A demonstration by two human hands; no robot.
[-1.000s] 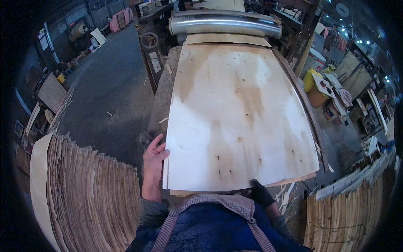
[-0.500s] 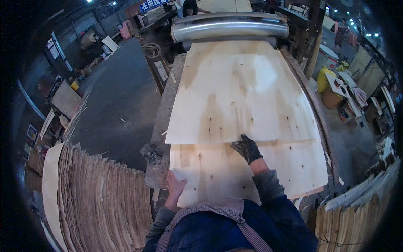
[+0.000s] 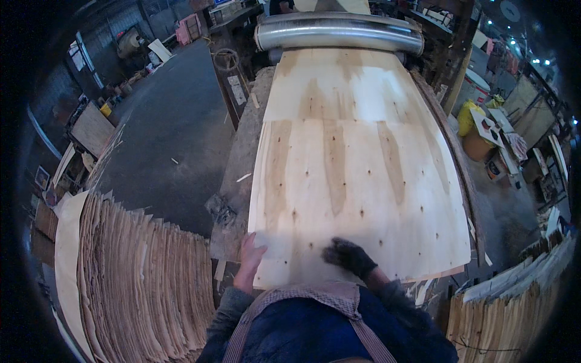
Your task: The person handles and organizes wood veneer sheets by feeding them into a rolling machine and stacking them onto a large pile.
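On the bed in front of me lies a pale wood veneer sheet (image 3: 363, 181) with brown streaks and small dark knots. A further veneer sheet (image 3: 296, 91) runs ahead of it, its far end under the shiny metal roller (image 3: 339, 31). My bare left hand (image 3: 250, 261) is at the sheet's near left edge, thumb apart from the fingers. Over the sheet's near part is my right hand (image 3: 351, 256) in a dark glove, slightly blurred, its fingers stretched out and pointing left. Whether the glove touches the wood I cannot tell.
A tall stack of veneer (image 3: 145, 275) stands at my left, and another stack (image 3: 508, 302) at my right. A handwheel (image 3: 226, 59) sits beside the roller. Beyond the roller a person (image 3: 281, 6) is partly visible. A yellow sack (image 3: 467, 118) and buckets stand at the right.
The streaked further sheet has slid forward toward the roller, baring more of the sheet beneath. My right hand has drawn back toward me; my left hand stays near the left edge.
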